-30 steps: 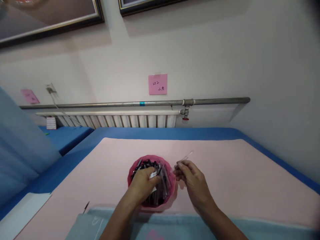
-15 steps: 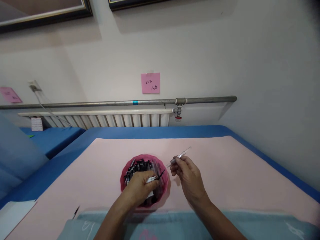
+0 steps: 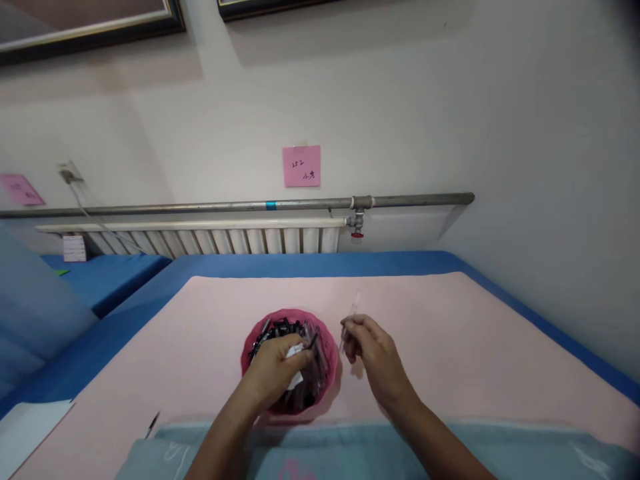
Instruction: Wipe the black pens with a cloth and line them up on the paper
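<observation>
A pink scalloped bowl [image 3: 331, 380] full of black and clear pen parts stands on the pink mat. Over the bowl, my left hand [image 3: 275, 370] is closed on a crumpled white tissue [image 3: 296, 380]. A short dark piece [image 3: 313, 340] sticks out past its fingertips; its exact kind is unclear. To the right of the bowl, my right hand [image 3: 375, 353] pinches a thin clear pen barrel [image 3: 356, 302] just above the mat. The barrel is tilted, with its top pointing away from me. The fingers hide its middle.
The pink mat [image 3: 425, 313] covers a blue table [image 3: 300, 263]. A pale blue cloth [image 3: 360, 453] lies along the front. At left are a pen [image 3: 153, 424] and white paper [image 3: 30, 433]. A radiator [image 3: 255, 239] and a pipe [image 3: 420, 199] run along the wall behind.
The clear barrel in my right hand has swung to a steeper angle. My left hand has shifted slightly left, and more of the white tissue shows below its fingers.
</observation>
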The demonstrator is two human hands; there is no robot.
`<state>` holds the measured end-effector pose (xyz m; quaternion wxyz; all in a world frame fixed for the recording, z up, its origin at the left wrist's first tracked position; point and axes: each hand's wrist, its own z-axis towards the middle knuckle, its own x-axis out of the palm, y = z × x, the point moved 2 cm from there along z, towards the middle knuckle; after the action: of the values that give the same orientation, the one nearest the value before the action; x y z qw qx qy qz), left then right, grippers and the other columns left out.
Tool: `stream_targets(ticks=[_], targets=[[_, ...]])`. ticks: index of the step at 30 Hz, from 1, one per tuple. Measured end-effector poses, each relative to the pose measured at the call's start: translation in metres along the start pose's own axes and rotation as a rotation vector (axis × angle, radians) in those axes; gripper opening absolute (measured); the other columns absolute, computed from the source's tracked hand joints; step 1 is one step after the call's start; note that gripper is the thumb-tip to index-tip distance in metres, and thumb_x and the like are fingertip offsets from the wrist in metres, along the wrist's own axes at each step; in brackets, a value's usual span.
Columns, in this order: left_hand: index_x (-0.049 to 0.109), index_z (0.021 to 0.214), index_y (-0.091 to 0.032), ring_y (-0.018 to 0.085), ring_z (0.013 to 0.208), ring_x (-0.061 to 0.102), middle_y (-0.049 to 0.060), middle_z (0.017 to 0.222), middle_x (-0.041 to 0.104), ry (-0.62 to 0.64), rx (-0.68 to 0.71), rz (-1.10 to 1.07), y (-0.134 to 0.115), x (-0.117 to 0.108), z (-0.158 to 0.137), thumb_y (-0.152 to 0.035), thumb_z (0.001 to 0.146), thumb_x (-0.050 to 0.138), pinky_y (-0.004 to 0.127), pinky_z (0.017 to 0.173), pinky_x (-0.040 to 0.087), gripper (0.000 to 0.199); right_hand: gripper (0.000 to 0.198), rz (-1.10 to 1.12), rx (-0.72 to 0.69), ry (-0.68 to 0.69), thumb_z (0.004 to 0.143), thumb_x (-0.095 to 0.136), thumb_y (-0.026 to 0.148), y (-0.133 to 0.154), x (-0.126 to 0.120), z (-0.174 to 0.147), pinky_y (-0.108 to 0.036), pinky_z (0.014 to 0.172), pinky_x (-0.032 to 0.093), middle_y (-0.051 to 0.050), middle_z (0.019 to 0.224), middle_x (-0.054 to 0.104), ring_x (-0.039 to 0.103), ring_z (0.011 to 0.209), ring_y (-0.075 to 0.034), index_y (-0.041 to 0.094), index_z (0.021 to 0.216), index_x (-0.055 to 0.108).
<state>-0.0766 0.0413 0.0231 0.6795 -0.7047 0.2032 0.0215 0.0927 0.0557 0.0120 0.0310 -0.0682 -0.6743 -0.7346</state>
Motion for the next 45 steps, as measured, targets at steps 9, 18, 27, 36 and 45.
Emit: stream_targets(ticks=[9, 18, 27, 36, 45], targets=[[0.057, 0.081, -0.015, 0.007, 0.045, 0.050, -0.004, 0.059, 0.055, -0.376, -0.053, -0.841, 0.005, -0.030, 0.008, -0.036, 0.059, 0.076, 0.015, 0.034, 0.027, 0.036, 0.015, -0.381, -0.093, 0.468, 0.077, 0.050, 0.026, 0.003, 0.016, -0.019, -0.022, 0.049, 0.032, 0.004, 0.054, 0.047, 0.041, 0.051, -0.011, 0.021, 0.066, 0.058], [0.059, 0.083, -0.014, 0.007, 0.050, 0.055, -0.002, 0.065, 0.058, -0.456, -0.002, -0.945, 0.010, -0.039, 0.009, -0.032, 0.059, 0.077, 0.014, 0.036, 0.032, 0.036, 0.012, -0.547, -0.124, 0.559, 0.076, 0.048, 0.019, -0.003, 0.017, -0.024, -0.023, 0.051, 0.030, 0.004, 0.058, 0.050, 0.042, 0.054, -0.012, 0.020, 0.071, 0.059], [0.059, 0.084, -0.014, 0.007, 0.049, 0.055, -0.002, 0.064, 0.058, -0.477, 0.009, -0.904, 0.007, -0.038, 0.009, -0.032, 0.060, 0.076, 0.015, 0.036, 0.033, 0.035, 0.013, -0.586, -0.162, 0.575, 0.077, 0.048, 0.016, -0.003, 0.017, -0.026, -0.023, 0.051, 0.031, 0.004, 0.059, 0.052, 0.044, 0.054, -0.012, 0.021, 0.071, 0.059], [0.058, 0.082, -0.014, 0.008, 0.049, 0.055, -0.003, 0.063, 0.057, -0.477, 0.023, -0.845, 0.005, -0.038, 0.007, -0.035, 0.062, 0.075, 0.015, 0.036, 0.031, 0.034, 0.013, -0.564, -0.158, 0.574, 0.077, 0.050, 0.018, -0.001, 0.018, -0.026, -0.024, 0.050, 0.031, 0.003, 0.060, 0.055, 0.045, 0.054, -0.013, 0.021, 0.071, 0.060], [0.054, 0.076, -0.016, 0.006, 0.041, 0.047, -0.005, 0.054, 0.056, -0.397, 0.006, -0.713, 0.004, -0.030, 0.007, -0.038, 0.066, 0.070, 0.016, 0.037, 0.030, 0.029, 0.012, -0.577, -0.145, 0.550, 0.077, 0.051, 0.020, -0.003, 0.018, -0.026, -0.023, 0.050, 0.031, 0.004, 0.057, 0.053, 0.044, 0.053, -0.012, 0.021, 0.072, 0.061]])
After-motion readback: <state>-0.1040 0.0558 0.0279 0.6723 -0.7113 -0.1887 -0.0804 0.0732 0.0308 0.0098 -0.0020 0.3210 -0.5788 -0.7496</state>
